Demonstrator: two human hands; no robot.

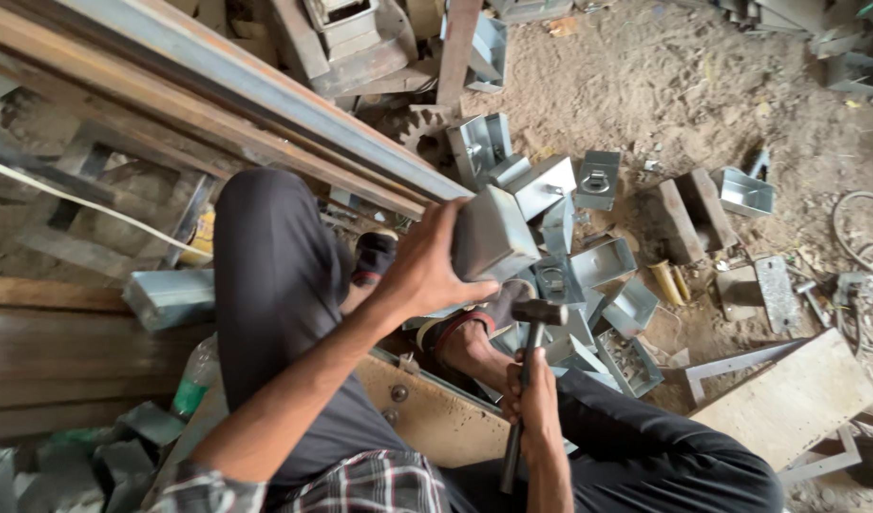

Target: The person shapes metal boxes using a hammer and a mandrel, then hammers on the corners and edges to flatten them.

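Gripping the metal box by its near corner, your left hand holds it above the box pile at twelve o'clock from your right hand. That hand is closed around the hammer handle. The box looks light, stiff and sharp-edged, so hold its flat sides.

Metal workshop: steel boxes (dirt floor), beams.

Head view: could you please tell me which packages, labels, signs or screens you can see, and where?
Plastic bottle: lower left beside the person's leg, clear body with a green label band.
Yellow-and-dark printed package: left of the raised knee, partly hidden, flat.
No signs or screens show.
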